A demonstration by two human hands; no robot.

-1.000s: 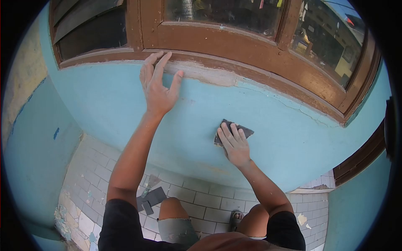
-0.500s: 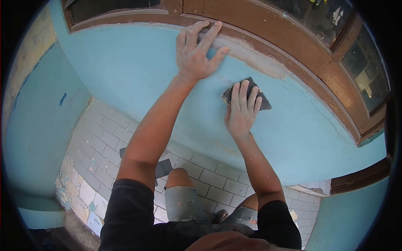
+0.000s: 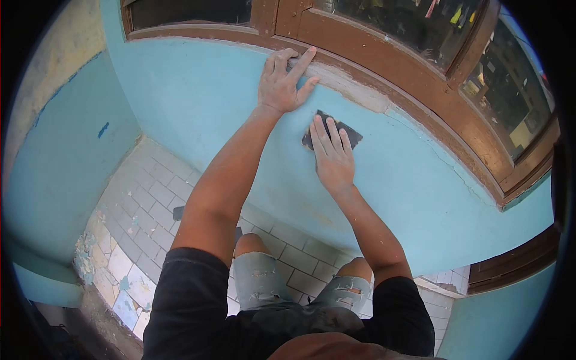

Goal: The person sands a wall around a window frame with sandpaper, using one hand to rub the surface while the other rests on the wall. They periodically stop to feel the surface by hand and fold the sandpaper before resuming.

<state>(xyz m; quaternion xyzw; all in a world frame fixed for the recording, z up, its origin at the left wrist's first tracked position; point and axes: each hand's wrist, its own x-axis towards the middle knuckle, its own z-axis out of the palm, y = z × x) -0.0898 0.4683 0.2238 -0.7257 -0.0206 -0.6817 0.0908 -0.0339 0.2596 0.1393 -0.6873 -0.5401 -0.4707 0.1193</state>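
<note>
My right hand (image 3: 333, 163) presses a dark piece of sandpaper (image 3: 353, 134) against the light blue wall (image 3: 408, 192), fingers laid over it. The sheet's corners stick out around the fingers; its underside against the wall is hidden. Higher and to the left, my left hand (image 3: 281, 87) rests at the lower edge of the brown wooden window frame (image 3: 390, 67), with thumb and index finger spread and other fingers bent. Pale dust coats its fingers. Beside it runs a rough whitish patch (image 3: 357, 93) beneath the frame.
Dark window panes (image 3: 192, 13) sit above the wall. A thin crack (image 3: 447, 158) runs below the frame at right. Grey floor tiles (image 3: 300, 281) lie below, with a small dark piece (image 3: 178, 212) on them. Another blue wall (image 3: 66, 156) stands at left.
My right hand has slid the sandpaper leftward along the wall. The left hand stays at the window frame. The camera view has shifted slightly.
</note>
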